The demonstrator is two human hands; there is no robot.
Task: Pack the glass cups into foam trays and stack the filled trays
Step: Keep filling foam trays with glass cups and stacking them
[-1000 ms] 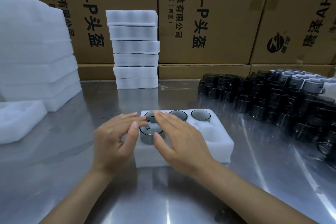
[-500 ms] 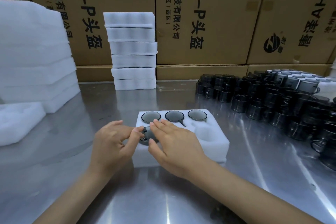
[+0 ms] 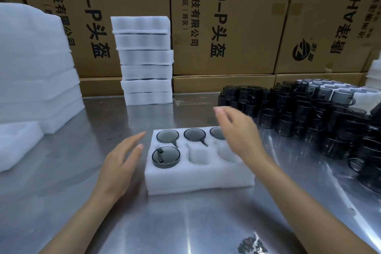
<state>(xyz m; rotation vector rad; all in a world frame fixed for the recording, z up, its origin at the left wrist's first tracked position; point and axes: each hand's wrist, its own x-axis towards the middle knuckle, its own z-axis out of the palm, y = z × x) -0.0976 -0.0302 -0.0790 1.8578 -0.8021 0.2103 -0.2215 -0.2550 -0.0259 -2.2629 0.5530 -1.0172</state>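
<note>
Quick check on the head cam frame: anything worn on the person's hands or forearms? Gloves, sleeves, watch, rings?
Nothing worn that the frame shows. The left hand and right hand are bare, with no gloves. Both forearms are uncovered as far as the bottom edge of the picture, with no sleeve, watch or wristband in view. No rings visible on the fingers, though the right hand is slightly blurred. Fingernails look short and unpainted.

Single head-worn wide-angle view, which looked forward and down across a steel table (image 3: 61, 202) from the person's own position. Both forearms entered from the bottom edge, with the left hand (image 3: 119, 163) and right hand (image 3: 239, 130) close to the lens. A foam tray (image 3: 198, 181) lay near, at centre; cardboard boxes (image 3: 226, 27) closed the far side. Straight edges bowed toward the frame borders. No second view was supplied.
</note>
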